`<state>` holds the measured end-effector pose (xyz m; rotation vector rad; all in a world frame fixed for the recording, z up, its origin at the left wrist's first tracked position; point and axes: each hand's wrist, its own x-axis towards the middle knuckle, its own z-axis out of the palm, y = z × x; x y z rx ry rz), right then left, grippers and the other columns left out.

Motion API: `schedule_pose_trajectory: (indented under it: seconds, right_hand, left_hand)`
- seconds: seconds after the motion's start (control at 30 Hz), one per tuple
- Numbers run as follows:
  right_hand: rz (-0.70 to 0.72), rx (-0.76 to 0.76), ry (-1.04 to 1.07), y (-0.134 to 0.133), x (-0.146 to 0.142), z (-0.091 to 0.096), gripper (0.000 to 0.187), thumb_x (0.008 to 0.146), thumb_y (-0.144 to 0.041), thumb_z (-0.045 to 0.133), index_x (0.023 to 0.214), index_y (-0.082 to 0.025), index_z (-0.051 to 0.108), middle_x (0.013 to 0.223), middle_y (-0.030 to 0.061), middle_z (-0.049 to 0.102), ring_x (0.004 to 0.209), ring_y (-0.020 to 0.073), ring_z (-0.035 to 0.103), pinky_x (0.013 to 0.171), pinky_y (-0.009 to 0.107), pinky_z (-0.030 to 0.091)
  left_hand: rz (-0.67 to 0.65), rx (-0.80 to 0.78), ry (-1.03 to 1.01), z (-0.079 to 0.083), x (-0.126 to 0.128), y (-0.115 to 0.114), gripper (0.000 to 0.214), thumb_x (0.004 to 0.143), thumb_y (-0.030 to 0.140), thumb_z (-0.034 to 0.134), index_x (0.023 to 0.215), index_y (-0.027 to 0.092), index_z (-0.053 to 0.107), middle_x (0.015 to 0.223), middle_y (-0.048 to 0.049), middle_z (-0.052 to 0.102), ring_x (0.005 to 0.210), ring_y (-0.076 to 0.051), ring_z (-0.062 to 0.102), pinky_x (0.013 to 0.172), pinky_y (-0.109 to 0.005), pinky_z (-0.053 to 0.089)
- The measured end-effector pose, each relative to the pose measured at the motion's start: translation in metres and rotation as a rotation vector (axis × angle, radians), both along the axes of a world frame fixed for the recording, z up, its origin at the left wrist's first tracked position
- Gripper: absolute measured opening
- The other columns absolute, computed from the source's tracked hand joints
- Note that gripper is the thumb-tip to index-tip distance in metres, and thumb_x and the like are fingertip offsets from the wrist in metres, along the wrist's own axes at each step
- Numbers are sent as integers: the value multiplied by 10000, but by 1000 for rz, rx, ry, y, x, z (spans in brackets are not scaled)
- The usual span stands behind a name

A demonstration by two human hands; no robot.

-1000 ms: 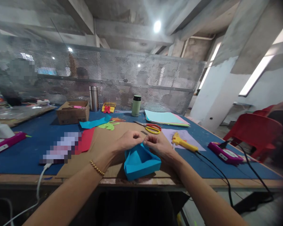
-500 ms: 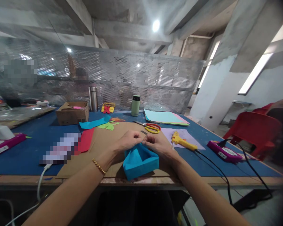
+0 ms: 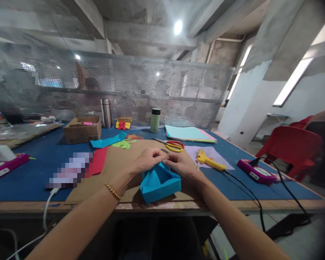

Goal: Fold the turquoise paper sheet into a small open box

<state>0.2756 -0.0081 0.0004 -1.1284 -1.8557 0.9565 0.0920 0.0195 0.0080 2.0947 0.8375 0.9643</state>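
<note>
A folded blue paper box (image 3: 159,183) sits on a brown cardboard sheet (image 3: 119,164) near the table's front edge. My left hand (image 3: 147,160) and my right hand (image 3: 178,164) meet at the box's far corner. Both pinch the blue paper there with closed fingers. A gold bead bracelet circles my left wrist.
Orange-handled scissors (image 3: 173,145) and a yellow glue gun (image 3: 207,160) with a black cord lie right of my hands. Coloured paper sheets (image 3: 188,133), a green bottle (image 3: 155,121), a steel flask (image 3: 106,113) and a cardboard box (image 3: 82,129) stand farther back. Red chairs (image 3: 289,148) at right.
The view has shifted slightly; my hands stay pinched on the box's far corner, which has barely moved.
</note>
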Motion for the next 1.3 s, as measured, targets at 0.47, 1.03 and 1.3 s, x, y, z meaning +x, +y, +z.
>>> schedule_pose_trajectory:
  seconds: [0.47,1.03,1.3]
  right_hand:
    - [3,-23,31,2,1,-5,416,802,-580,630,671,-204,509,576,-34,485,527,106,403,485,244,291]
    - [-67,222,-136,7,3,-8,370,846,-503,564,649,-206,463,612,-31,434,604,120,386,519,242,294]
    - [-49,-63,106,-2,-1,0,221,784,-385,596,668,-210,527,541,-26,529,511,118,451,490,249,309]
  left_hand:
    - [30,91,39,-2,-1,2,173,754,286,494,656,163,567,624,35,490,628,-116,433,575,-245,308]
    - [11,-77,-33,-10,2,9,156,688,314,566,664,161,569,635,29,525,642,-128,490,583,-238,361]
    - [18,-62,-37,-5,-5,10,111,657,256,537,679,157,584,657,18,551,655,-130,494,577,-234,368]
